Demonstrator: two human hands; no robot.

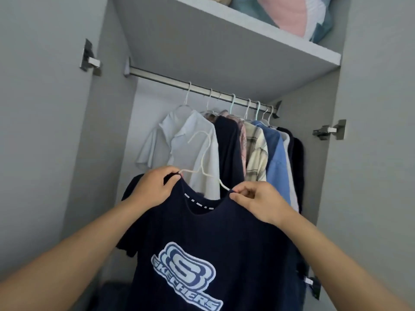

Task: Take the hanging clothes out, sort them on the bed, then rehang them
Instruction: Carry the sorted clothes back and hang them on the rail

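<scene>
**Before the open wardrobe, a navy shirt held up on its hanger**

Between the two hands, below the rail and in front of the clothes already hanging, the navy T-shirt (202,243) with its pale blue logo hangs facing the camera. A white hanger (203,158) sits in its neckline, hook up and free of the rail.

The left hand (152,187) has fingers curled over the shirt's left shoulder seam, gripping the cloth and probably the hanger arm under it. The right hand (258,200) pinches the collar edge at the other shoulder, where the hanger arm goes inside. Holding both shoulders this way keeps the shirt spread and level, likely while it is seated on the hanger.

Behind, the rail (179,83) carries a row of shirts (253,151) crowded toward its right end, leaving its left stretch bare. Above, a shelf (247,37) holds folded bedding (292,14).
</scene>
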